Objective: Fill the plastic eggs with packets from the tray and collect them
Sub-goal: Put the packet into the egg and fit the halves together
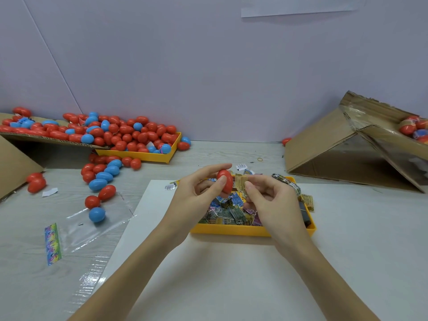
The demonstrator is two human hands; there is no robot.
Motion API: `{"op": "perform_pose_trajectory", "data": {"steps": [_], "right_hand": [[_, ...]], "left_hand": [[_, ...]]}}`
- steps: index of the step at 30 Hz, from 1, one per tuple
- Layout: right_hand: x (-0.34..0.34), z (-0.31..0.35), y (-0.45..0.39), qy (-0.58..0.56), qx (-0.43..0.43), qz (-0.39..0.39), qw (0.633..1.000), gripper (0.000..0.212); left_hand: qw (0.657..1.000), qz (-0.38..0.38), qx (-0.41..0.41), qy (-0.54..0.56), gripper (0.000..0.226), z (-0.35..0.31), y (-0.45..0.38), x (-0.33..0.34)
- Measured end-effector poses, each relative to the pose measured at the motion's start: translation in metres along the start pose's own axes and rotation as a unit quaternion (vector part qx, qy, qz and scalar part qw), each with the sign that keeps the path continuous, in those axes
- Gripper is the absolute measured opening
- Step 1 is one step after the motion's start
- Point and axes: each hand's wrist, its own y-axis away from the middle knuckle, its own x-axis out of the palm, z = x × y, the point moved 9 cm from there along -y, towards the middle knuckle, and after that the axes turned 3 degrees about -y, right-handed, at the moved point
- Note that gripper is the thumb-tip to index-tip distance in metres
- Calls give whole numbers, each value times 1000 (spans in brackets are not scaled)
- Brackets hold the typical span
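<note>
Hands meet just above the yellow tray of packets, which sits on a white sheet on the table, close enough that a packet and an egg can be brought together without reaching. The left hand pinches a red egg between thumb and fingertips, holding it upright over the tray's far half, probably so it can be opened or stuffed. The right hand curls its fingers round a tan packet, whose top shows just right of the egg, nearly touching it; the grip looks like a pinch. Whether the egg is closed or split I cannot tell. Left of the tray, loose eggs trail across the table from a second tray heaped with red and blue ones. Right of the tray a tilted cardboard box holds a few more eggs, seemingly the finished ones.
</note>
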Motion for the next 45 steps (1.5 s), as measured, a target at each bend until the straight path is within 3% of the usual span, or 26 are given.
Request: {"op": "perform_pose_trajectory", "data": {"steps": [21, 27, 35, 45], "right_hand": [[8, 4, 1, -67, 20, 46, 996, 12], [7, -8, -2, -208, 89, 49, 973, 25], [5, 5, 0, -96, -2, 45, 994, 24], [8, 19, 2, 8, -84, 37, 996, 28]], "left_hand": [[999, 33, -6, 30, 27, 3, 0, 5], [999, 22, 4, 41, 26, 0, 1, 5], [999, 4, 9, 32, 27, 1, 1, 3], [1000, -2, -2, 26, 25, 5, 1, 2]]}}
